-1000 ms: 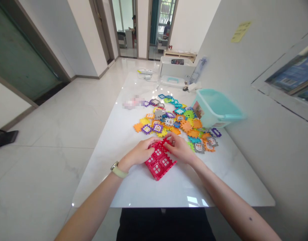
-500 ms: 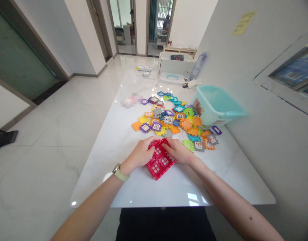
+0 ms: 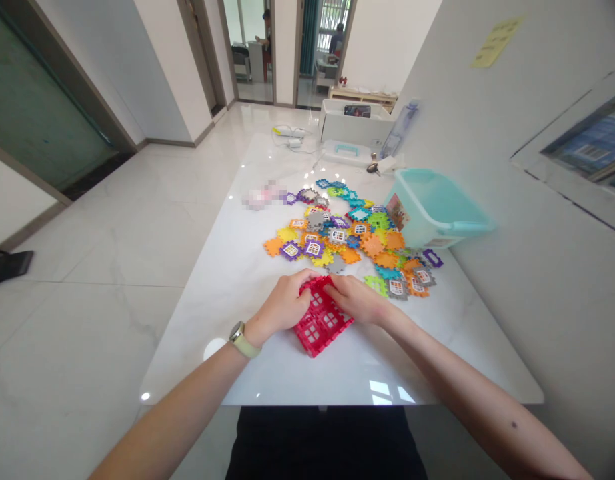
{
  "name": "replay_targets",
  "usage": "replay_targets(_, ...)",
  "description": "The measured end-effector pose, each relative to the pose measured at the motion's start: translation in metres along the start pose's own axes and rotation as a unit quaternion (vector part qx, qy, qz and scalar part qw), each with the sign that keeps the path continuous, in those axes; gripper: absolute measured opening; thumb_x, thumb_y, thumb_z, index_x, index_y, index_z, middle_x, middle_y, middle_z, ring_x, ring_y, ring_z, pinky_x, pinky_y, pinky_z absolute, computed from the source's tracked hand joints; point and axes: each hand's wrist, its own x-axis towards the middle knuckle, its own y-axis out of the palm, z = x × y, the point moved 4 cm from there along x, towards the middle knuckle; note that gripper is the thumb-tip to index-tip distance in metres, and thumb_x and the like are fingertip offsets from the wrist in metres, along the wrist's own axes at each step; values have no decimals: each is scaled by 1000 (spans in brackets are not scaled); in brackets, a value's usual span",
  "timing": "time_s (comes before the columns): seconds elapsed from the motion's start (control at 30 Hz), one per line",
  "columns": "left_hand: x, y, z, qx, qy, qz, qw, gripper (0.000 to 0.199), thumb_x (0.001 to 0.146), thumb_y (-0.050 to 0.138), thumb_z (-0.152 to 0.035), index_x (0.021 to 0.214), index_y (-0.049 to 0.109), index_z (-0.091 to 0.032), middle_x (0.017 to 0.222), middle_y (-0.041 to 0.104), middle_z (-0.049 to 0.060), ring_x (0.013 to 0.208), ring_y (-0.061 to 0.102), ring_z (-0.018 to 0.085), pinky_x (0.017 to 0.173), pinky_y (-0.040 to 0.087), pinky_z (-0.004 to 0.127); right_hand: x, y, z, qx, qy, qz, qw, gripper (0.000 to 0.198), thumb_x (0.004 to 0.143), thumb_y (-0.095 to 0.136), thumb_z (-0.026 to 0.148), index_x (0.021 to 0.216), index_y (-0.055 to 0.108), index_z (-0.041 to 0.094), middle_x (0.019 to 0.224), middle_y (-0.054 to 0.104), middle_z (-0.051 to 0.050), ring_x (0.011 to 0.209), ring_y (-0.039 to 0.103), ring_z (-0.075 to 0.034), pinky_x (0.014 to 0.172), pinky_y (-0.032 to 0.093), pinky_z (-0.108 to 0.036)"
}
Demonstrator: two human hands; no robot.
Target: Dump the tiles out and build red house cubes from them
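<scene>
Between my hands, at the near middle of the table, is a red assembly of joined interlocking plastic tiles with window-shaped openings and raised toothed edges. My left hand is closed on its far left edge, thumb on the inner face. On the far right edge, my right hand grips it, thumb also inside. The fingers behind the far edge are partly hidden. Just beyond lies a loose heap of notched tiles in orange, yellow, purple, grey, green and blue, some with white window inserts.
A mint plastic bin stands right of the heap by the wall. Farther back are a white box with a phone, a lidded case, keys and a white cable with adapters. A blurred pinkish item lies left.
Both hands keep their hold on the red tile assembly, which stays nearly in place. The view has shifted slightly; the tile heap looks the same.
</scene>
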Motion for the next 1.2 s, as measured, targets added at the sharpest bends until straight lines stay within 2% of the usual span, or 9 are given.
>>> replay_targets(0.37, 0, 3, 0, 3, 11, -5, 1000, 42, 81, 41, -4, 112, 63, -21, 109, 71, 3, 104, 65, 19, 95, 49, 30, 4, 4, 2, -69, -41, 18, 997, 25, 99, 36, 27, 83, 54, 17, 77, 67, -9, 63, 58, -16, 56, 31, -26)
replay_targets(0.47, -1, 1, -3, 5, 13, 1, 1000, 39, 82, 41, -5, 112, 62, -21, 109, 71, 3, 104, 65, 19, 95, 49, 31, 3, 3, 3, -52, -43, 26, 997, 24, 99, 36, 29, 87, 54, 18, 80, 67, -8, 67, 60, -17, 58, 33, -26)
replay_targets(0.57, -1, -1, -4, 4, 10, 17, 1000, 35, 85, 42, -8, 111, 62, -20, 112, 70, 4, 106, 64, 20, 94, 49, 32, -1, -3, 3, -7, -34, 40, 999, 31, 101, 32, 38, 92, 54, 19, 84, 68, -8, 72, 61, -17, 63, 37, -27)
replay_targets(0.7, -2, -2, -2, 8, -7, 24, 1000, 35, 87, 42, -12, 114, 61, -21, 113, 70, 4, 108, 64, 21, 94, 50, 32, -4, -14, -4, 22, -21, 61, 998, 53, 101, 22, 52, 74, 54, 20, 74, 65, -5, 67, 58, -18, 65, 39, -29)
replay_targets(0.8, -3, 1, -2, 16, -14, 23, 1000, 36, 88, 40, -13, 117, 60, -22, 111, 71, 4, 106, 64, 22, 93, 50, 33, -3, -19, -7, 8, -40, 71, 997, 56, 101, 24, 53, 64, 50, 20, 68, 63, -4, 63, 55, -17, 65, 38, -30)
replay_targets(0.9, -4, 3, -2, 22, -15, 16, 1000, 35, 89, 39, -13, 116, 60, -22, 108, 71, 3, 106, 64, 21, 94, 49, 33, -3, -16, -6, -6, -58, 91, 994, 53, 100, 29, 52, 65, 52, 20, 68, 64, -4, 64, 56, -17, 65, 38, -29)
replay_targets(1.03, -4, 4, -2, 27, -12, 14, 999, 34, 89, 39, -13, 114, 60, -22, 107, 71, 3, 102, 65, 21, 91, 50, 31, -3, -12, -1, -52, -64, 83, 993, 48, 99, 35, 51, 67, 54, 20, 66, 63, -5, 61, 54, -17, 59, 34, -29)
replay_targets(1.2, -4, 4, -2, 21, 0, 12, 1000, 33, 89, 38, -12, 112, 59, -22, 107, 70, 4, 101, 65, 21, 89, 49, 31, -4, -10, 2, -78, -86, 92, 989, 48, 101, 27, 46, 71, 55, 21, 71, 65, -6, 64, 55, -18, 61, 34, -30)
